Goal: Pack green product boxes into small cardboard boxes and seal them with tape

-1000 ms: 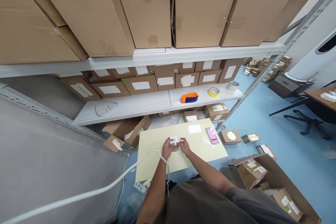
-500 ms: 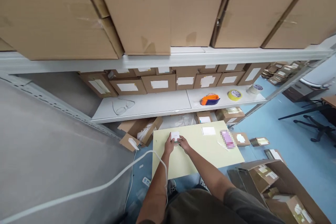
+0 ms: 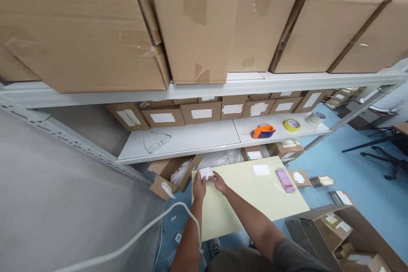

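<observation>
A small white packet (image 3: 205, 173) is near the far left corner of a pale yellow table (image 3: 251, 204). My left hand (image 3: 199, 186) is curled around the packet's left side and grips it. My right hand (image 3: 218, 181) touches its right edge with fingers stretched toward it; something green shows just under the packet. A white cable (image 3: 149, 229) runs across my left forearm.
On the table lie a white card (image 3: 261, 170) and a pink item (image 3: 285, 180). An open carton (image 3: 174, 172) sits on the floor left of the table. The shelf behind holds glasses (image 3: 157, 143), an orange tape dispenser (image 3: 264, 131), tape rolls (image 3: 292, 125) and labelled boxes. Open cartons (image 3: 344, 229) stand at right.
Both hands have slid the white packet from the table's middle toward its far left corner. The view has tilted and shifted, so the shelf looks closer.
</observation>
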Demonstrator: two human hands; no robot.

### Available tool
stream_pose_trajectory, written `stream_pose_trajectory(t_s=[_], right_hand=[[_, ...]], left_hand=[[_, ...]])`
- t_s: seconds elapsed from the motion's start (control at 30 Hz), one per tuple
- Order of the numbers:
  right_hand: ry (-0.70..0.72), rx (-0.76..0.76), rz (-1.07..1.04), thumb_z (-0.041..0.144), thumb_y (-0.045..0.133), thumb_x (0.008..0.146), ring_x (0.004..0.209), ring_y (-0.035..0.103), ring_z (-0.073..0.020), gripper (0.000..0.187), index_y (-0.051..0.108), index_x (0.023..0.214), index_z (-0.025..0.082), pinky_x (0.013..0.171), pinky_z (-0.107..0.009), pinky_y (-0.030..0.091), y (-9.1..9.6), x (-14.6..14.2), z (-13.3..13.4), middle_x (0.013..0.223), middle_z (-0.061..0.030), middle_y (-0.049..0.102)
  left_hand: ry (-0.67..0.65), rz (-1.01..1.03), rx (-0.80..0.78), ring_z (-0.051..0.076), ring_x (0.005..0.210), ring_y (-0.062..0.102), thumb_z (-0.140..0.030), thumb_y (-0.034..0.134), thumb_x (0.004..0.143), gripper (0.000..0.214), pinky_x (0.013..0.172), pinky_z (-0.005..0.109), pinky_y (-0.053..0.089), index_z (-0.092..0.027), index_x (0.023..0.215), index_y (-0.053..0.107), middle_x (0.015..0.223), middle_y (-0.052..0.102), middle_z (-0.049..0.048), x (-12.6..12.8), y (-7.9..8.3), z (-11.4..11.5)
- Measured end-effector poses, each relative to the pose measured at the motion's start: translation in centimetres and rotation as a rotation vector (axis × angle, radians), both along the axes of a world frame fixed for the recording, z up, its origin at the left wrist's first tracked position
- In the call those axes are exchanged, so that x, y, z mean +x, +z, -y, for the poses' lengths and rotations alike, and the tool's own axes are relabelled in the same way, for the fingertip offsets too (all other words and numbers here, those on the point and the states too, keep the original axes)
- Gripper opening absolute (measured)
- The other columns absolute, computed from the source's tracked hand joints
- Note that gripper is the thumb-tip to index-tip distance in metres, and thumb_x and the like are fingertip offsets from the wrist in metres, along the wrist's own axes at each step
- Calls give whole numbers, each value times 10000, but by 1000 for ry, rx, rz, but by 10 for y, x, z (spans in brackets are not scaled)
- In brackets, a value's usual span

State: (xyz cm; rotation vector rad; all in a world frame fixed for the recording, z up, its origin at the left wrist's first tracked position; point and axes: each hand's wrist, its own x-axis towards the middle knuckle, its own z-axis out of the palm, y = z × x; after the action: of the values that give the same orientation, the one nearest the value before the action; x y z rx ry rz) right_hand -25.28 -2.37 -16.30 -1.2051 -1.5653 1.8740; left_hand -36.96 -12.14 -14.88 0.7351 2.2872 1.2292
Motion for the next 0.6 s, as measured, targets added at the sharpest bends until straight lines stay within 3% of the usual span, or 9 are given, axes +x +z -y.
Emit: stream_pose_trajectory(t_s=[0.1, 0.2, 0.4, 0.5, 0.6], right_hand=[[-51, 57, 107, 384, 817, 789, 1231, 751, -341, 518, 756, 1286, 252, 1115, -521, 569, 11, 36, -12, 1276, -118, 787], [-86, 180, 98, 235, 719, 788, 1266, 741, -317, 437, 759, 1223, 259, 1085, -491, 593, 25, 84, -34, 1277, -100, 789], [-221, 438, 156, 139, 567, 773, 1192, 761, -294, 370, 760, 1066, 254, 1055, -490, 620, 54, 194, -106, 1194, -66, 804], [-263, 547, 175, 134, 570, 811, 1214, 757, -305, 402, 762, 1148, 237, 1078, -509, 615, 69, 236, -149, 1232, -93, 805], [-268, 679, 173, 139, 609, 842, 1278, 735, -314, 470, 756, 1279, 227, 1137, -526, 591, 88, 259, -195, 1319, -119, 791]], left_hand=[[26, -243, 119, 415, 1569, 503, -534, 510, 1029, 622, 1328, 605, 359, -157, 1505, 643, 1588, 623, 242, 14, 5, -2], [-40, -361, 196, 404, 1514, 556, -492, 488, 1047, 570, 1299, 624, 403, -150, 1463, 674, 1549, 648, 238, 38, 15, -23], [-315, -360, 251, 339, 1478, 607, -386, 521, 1042, 500, 1274, 560, 479, -226, 1491, 671, 1544, 670, 162, 123, 52, -109], [-390, -353, 261, 326, 1497, 595, -362, 534, 1035, 509, 1278, 554, 482, -245, 1513, 663, 1569, 659, 144, 165, 71, -152], [-434, -352, 243, 321, 1519, 578, -342, 556, 1020, 519, 1292, 558, 470, -261, 1521, 665, 1583, 657, 127, 198, 84, -183]])
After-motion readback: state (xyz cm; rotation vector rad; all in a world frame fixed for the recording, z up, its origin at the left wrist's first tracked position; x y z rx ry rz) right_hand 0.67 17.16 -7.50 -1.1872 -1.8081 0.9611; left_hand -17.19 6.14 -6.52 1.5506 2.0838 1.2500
